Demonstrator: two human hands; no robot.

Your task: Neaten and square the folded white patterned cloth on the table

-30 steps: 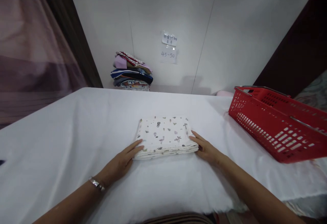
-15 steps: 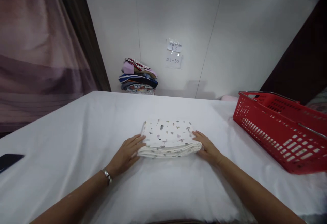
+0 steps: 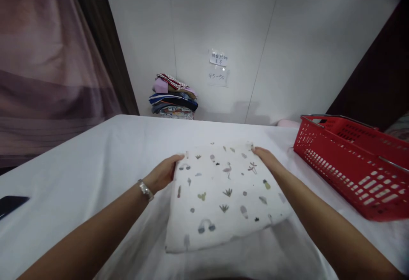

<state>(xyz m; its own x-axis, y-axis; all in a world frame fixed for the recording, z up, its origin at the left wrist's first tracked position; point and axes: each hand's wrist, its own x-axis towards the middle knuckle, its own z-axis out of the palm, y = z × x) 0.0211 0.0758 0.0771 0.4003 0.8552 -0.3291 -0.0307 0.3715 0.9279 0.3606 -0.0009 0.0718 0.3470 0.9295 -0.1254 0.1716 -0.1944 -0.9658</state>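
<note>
A white cloth printed with small flamingos, plants and rainbows hangs between my two hands, its near edge reaching toward me over the table. My left hand is closed on the cloth's far left corner, thumb on top and the other fingers mostly hidden behind it. At the far right corner, my right hand pinches the cloth the same way, its fingers partly covered. A silvery bracelet circles my left wrist.
White fabric covers the table. A red plastic basket with metal handles stands at the right. On the left edge lies a dark phone-like object. Folded textiles are stacked against the back wall, near paper labels.
The cloth lay folded in a compact bundle with my hands flat at its sides. Now it is lifted, partly unfolded toward me, and gripped at both far corners.
</note>
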